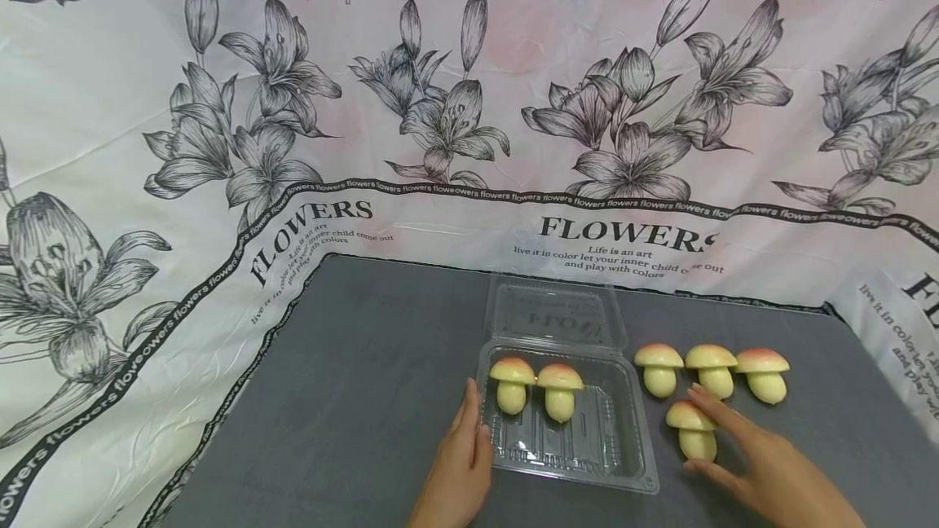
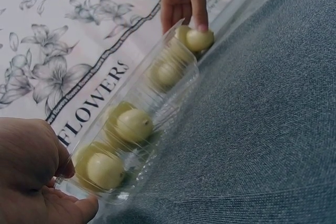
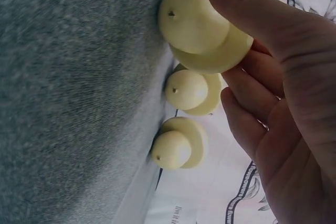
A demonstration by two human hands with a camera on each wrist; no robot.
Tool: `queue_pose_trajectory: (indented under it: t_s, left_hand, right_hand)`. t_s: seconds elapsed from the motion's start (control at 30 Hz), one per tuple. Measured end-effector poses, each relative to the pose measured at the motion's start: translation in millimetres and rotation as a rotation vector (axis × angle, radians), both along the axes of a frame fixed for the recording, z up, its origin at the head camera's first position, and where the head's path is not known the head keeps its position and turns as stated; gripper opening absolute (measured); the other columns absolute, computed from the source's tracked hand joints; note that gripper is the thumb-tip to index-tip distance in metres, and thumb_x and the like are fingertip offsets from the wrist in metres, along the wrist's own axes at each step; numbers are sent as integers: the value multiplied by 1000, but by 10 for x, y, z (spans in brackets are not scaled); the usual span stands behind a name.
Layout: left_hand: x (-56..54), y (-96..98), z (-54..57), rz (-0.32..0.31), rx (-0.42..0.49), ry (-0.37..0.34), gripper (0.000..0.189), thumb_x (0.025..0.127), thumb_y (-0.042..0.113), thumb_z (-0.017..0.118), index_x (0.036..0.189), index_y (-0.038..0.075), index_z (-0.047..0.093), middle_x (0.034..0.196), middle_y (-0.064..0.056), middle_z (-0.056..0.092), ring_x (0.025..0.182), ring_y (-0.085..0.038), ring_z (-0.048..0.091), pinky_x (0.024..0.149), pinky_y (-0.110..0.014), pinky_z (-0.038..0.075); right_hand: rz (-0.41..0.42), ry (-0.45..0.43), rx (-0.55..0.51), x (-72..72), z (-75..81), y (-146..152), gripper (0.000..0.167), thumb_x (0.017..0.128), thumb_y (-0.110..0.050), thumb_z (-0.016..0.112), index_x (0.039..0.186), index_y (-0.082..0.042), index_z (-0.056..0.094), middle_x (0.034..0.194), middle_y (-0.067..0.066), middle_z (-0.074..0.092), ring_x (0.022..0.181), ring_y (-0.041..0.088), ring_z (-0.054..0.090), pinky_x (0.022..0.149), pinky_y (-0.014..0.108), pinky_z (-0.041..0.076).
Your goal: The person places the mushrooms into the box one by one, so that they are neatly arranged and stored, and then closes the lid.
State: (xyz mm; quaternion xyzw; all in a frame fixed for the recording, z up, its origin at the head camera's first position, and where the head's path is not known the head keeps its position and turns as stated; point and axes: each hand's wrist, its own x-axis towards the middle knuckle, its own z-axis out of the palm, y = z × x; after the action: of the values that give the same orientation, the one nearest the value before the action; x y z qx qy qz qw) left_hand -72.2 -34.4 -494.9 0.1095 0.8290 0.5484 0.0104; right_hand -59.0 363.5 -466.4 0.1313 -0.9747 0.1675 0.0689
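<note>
A clear plastic container (image 1: 623, 451) lies on the grey cloth with its lid (image 1: 553, 312) folded back behind it. Two yellow toy mushrooms with reddish cap tops, one (image 1: 512, 396) at the left and another (image 1: 561, 404) beside it, sit in its back part. My left hand (image 1: 456, 471) grips the container's left edge, thumb and fingers on the rim in the left wrist view. To the right of the container, my right hand (image 1: 770, 459) pinches a matching toy mushroom (image 1: 695, 440), the thumb by its stem end and fingers at the cap.
Behind the right hand stands a row of three more mushrooms: a left one (image 1: 660, 377), a middle one (image 1: 711, 365) and a right one (image 1: 765, 381). A white flower-printed cloth (image 1: 455, 226) hangs behind and beside the grey tabletop (image 1: 352, 398).
</note>
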Motion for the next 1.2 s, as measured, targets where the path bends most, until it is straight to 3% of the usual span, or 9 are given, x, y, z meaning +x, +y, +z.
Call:
queue_pose_trajectory:
  t_s: [0.2,0.37,0.83,1.0,1.2]
  left_hand:
    - [-5,-1,-8,4,-8,-1,64,111,5,46,168,-1,17,172,-20,23,156,-32,29,124,-55,23]
    - [3,-2,-7,4,-6,30,64,111,7,46,167,-1,18,172,-21,25,155,-35,31,123,-57,24]
    - [-18,-4,-36,-9,-11,-18,65,112,7,45,168,2,13,173,-20,20,156,-32,27,124,-55,21]
    - [-15,-7,-36,-8,-7,-19,65,112,7,45,169,2,14,173,-19,21,156,-32,27,124,-55,21]
    - [-11,-5,-32,-4,-3,-12,65,112,7,45,169,3,15,173,-19,21,156,-32,28,124,-55,21]
  right_hand:
    - [-14,-19,-24,1,-19,8,97,77,-37,95,159,-22,47,127,23,72,78,28,73,64,54,57]
    - [-38,-72,-15,-19,-12,16,96,79,-37,94,160,-21,45,123,25,73,75,25,71,63,54,57]
    - [-80,-108,6,-21,-4,-4,90,80,-43,93,155,-21,48,80,7,72,66,15,59,58,51,53]
    - [-81,-67,5,-16,5,-39,88,80,-40,94,153,-22,49,68,2,64,61,14,52,55,49,51]
    - [-69,37,16,1,49,-75,85,77,-33,96,149,-22,52,54,-8,43,53,12,39,52,39,41]
